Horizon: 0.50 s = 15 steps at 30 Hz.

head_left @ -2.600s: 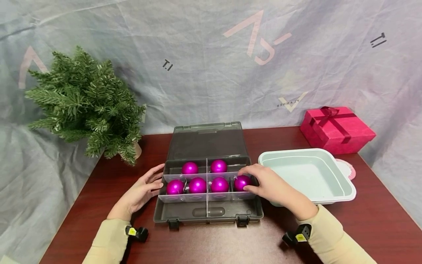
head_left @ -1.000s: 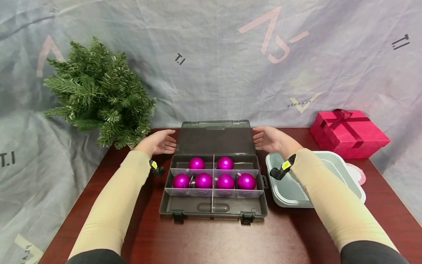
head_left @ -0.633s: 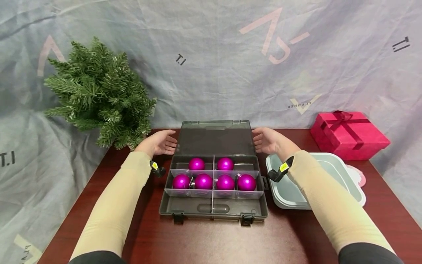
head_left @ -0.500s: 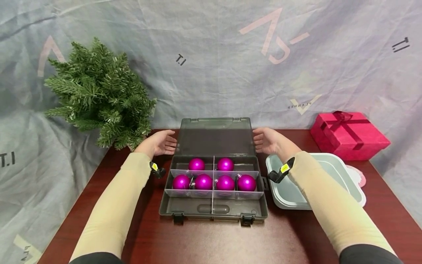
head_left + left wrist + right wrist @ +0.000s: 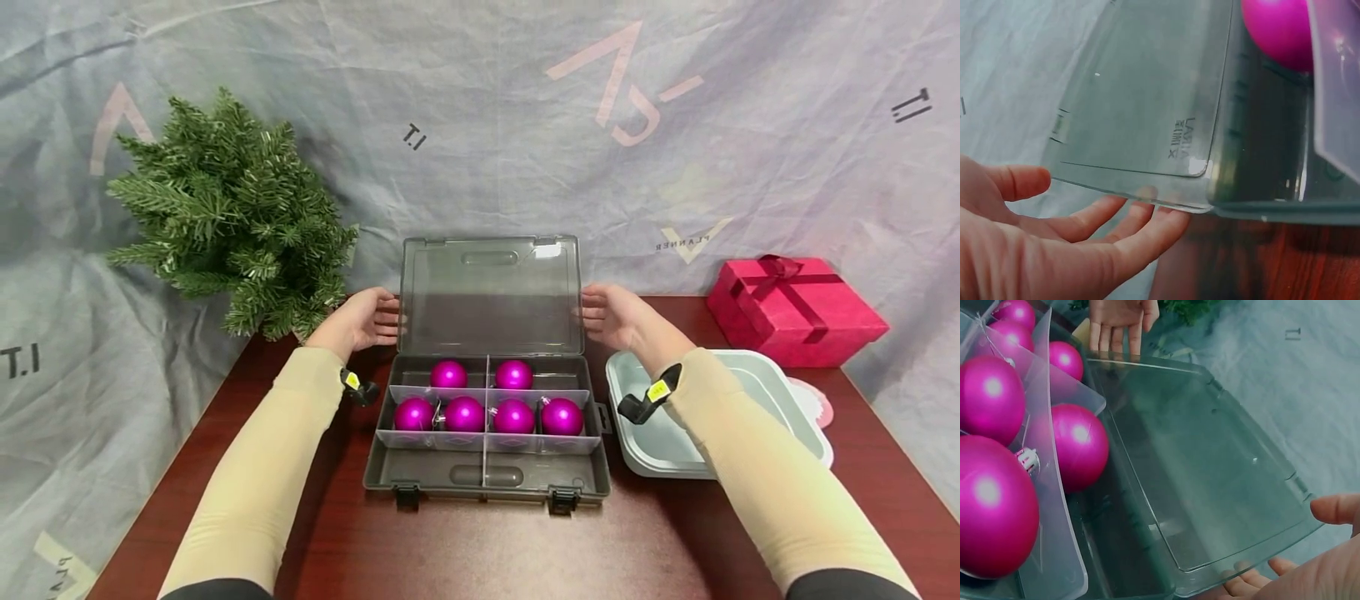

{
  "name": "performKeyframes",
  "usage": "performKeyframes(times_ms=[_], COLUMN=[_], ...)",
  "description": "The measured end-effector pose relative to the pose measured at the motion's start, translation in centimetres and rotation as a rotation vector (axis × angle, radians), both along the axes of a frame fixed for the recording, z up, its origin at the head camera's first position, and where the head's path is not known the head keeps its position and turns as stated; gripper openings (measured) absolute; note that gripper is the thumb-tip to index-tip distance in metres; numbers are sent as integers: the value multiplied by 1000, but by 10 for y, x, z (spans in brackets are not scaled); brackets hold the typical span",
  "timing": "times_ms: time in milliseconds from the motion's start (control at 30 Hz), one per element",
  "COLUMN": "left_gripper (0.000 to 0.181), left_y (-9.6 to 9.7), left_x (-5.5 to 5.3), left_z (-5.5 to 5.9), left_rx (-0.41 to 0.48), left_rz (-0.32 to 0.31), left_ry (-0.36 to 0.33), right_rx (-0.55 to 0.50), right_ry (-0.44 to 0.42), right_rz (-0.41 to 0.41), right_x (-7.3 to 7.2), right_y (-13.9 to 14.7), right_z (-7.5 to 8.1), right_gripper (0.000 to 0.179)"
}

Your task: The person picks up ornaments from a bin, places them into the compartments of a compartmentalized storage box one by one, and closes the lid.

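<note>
A grey see-through plastic box (image 5: 427, 467) with dividers stands on the table, its lid (image 5: 491, 296) raised and leaning back. Several magenta Christmas baubles (image 5: 464, 414) lie in the middle and back compartments; the front ones hold none. At the lid's left edge, my left hand (image 5: 366, 321) has its fingers (image 5: 1160, 228) behind the lid at its edge, the thumb apart. My right hand (image 5: 615, 317) mirrors this on the right, fingers (image 5: 1241, 584) showing through the clear lid and thumb near its outer corner. Neither hand wraps round the lid.
An artificial Christmas tree (image 5: 232, 217) stands at the back left. A pale green basin (image 5: 637, 454) sits right of the box, partly under my right forearm. Behind it are a pink gift box (image 5: 795, 308) with a bow and a pink-and-white item (image 5: 813, 404). A grey cloth (image 5: 480, 108) hangs behind.
My right hand has left the bauble at the right of the middle row, and both hands have moved to the lid's sides. The lid has since tilted up from lying back.
</note>
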<state>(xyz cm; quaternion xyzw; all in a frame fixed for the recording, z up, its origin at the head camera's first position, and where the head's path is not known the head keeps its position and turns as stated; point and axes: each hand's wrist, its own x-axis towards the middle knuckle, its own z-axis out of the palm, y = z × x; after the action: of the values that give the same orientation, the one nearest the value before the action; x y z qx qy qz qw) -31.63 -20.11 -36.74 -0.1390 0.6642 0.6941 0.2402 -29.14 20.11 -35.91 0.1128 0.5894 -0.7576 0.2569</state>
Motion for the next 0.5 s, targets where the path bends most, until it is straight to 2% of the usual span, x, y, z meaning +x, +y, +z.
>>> performKeyframes(times_ms=[67,167,300,500], left_gripper=[58,58,60,68], left_y=[0,0,2,4], left_x=[2,6,14,33], left_z=[2,5,8,15], left_rx=[0,-6,-2,-37], left_rz=[13,12,8,-3], left_ry=[20,57,107,199], right_rx=[-4,-7,5,14], right_ry=[13,35,66,124], right_rz=[-9,-20,-26,-23], right_x=[3,8,16,27], right_y=[1,1,1,0], right_z=[3,8,14,22], right_gripper=[21,15,14,17])
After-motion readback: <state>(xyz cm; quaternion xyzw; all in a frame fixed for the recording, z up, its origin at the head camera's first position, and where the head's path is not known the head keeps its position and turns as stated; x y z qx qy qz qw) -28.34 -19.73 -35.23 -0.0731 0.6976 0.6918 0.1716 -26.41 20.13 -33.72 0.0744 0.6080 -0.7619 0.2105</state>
